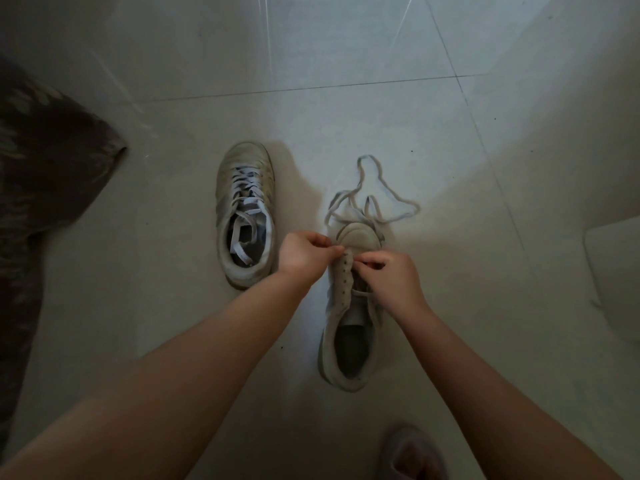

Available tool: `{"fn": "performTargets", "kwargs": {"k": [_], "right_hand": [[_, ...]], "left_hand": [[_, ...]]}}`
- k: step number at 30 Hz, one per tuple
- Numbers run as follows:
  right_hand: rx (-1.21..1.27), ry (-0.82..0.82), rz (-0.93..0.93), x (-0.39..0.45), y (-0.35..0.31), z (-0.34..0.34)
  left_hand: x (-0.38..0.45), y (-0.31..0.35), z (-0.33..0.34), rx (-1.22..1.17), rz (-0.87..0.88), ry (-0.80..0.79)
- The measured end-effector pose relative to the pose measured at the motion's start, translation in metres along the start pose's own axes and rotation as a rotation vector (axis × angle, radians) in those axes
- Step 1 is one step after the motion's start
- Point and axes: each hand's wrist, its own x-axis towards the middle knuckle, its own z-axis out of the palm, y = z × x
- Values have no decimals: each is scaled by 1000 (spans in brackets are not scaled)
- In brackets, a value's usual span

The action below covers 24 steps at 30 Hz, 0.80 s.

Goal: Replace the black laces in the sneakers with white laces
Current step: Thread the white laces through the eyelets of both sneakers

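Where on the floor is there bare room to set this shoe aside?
Bare grey tiled floor beyond both shoes, and between the laced white sneaker and the patterned dark rug. Crowded: the loose pale lace beyond the toe of the unlaced white sneaker.

Looked like a home: pale tiled floor [346, 46], patterned rug [45, 161] at left, slippered foot [412, 452] below.
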Motion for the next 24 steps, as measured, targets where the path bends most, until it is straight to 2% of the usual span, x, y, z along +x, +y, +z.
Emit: {"fn": "performTargets", "kwargs": {"k": [6, 14, 18, 19, 22, 24], "right_hand": [[-17, 5, -32, 2, -2, 4], [30, 55, -19, 1, -4, 12], [71, 106, -3, -5, -4, 17], [88, 106, 7, -7, -4, 17], [146, 99, 25, -9, -10, 22], [137, 87, 5, -9, -14, 25]], "left_hand": [[9, 21, -12, 217, 34, -130], [19, 16, -7, 115, -105, -120], [21, 21, -8, 16, -225, -244], [22, 23, -9, 98, -191, -256], [21, 40, -14, 572, 48, -259], [22, 48, -16, 736, 130, -249]]}}
